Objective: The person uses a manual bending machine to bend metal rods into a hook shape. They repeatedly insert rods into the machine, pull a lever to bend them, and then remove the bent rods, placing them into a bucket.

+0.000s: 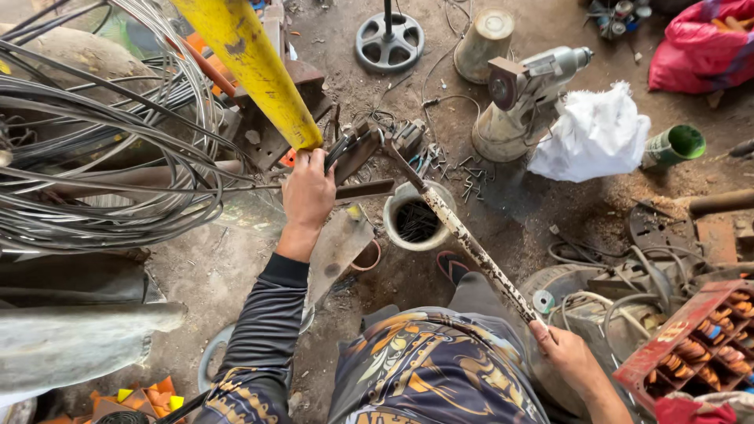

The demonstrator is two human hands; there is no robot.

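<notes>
Nearest the cam is the person's patterned shirt (428, 369), w/ a dark long sleeve on the left arm. The right hand (567, 355) is closed round the lower end of a long spotted lever handle (479, 255), which runs up-left to a dark metal bending jig (373, 149) on the floor. The left hand (308, 191), well apart from the right, is clamped on a bundle of thin wires (259, 182) right at the jig; the wires lead left into a big coil of steel wire (102, 149). A yellow pipe (251, 67) slants down to just above the left hand. Just below the jig stands a round can of short dark pieces (416, 220); bent wire bits (463, 173) lie near it on the dirt floor (518, 220). Further right: a grey power tool (530, 74) on a stand, a white bag (593, 133), a green cup (677, 144), and a red crate (703, 338) w/ orange-brown items.
</notes>
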